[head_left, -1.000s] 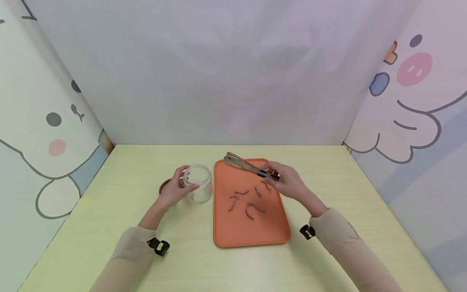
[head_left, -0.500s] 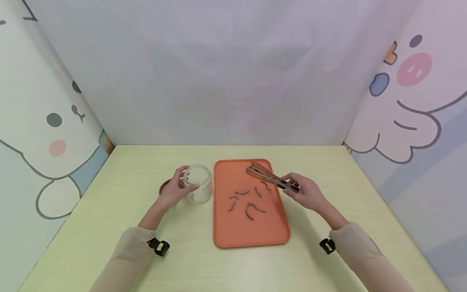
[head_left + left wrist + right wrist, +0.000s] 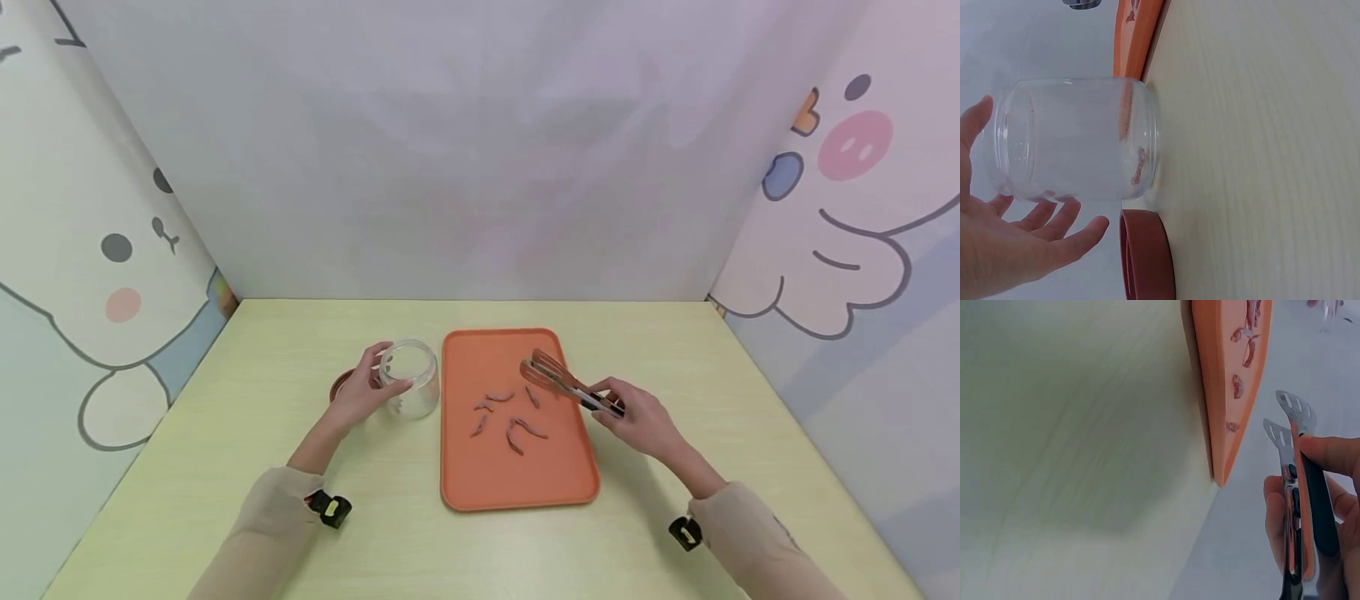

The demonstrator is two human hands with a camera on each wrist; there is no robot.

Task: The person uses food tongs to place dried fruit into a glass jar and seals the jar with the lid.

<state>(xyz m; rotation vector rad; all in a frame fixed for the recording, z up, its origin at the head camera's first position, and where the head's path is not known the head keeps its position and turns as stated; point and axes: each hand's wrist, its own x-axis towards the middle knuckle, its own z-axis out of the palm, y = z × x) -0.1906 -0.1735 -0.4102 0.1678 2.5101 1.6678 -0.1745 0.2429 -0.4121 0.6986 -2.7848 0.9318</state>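
Note:
My left hand (image 3: 358,398) holds a clear jar (image 3: 422,398) upright on the table, thumb and fingers round its neck and upper wall. A small reddish-brown piece (image 3: 1139,167) lies in the bottom of the jar in the left wrist view. With my right hand (image 3: 639,423) I grip slotted metal tongs (image 3: 557,381) by their black handles, over the right side of an orange tray (image 3: 517,487). In the right wrist view, the tongs' tips (image 3: 1297,412) stand apart with nothing between them. Several thin brownish strips (image 3: 514,437) lie scattered on the tray.
A round reddish-brown lid-like piece (image 3: 1150,256) lies on the table just left of the jar, partly behind my left hand in the head view. The pale wooden table (image 3: 390,533) meets a white curtain (image 3: 472,167) at the back; cartoon-printed panels flank both sides.
My right hand has moved right and toward me with the tongs, bringing them from the tray's far edge to its right side. My left hand and the jar stay put.

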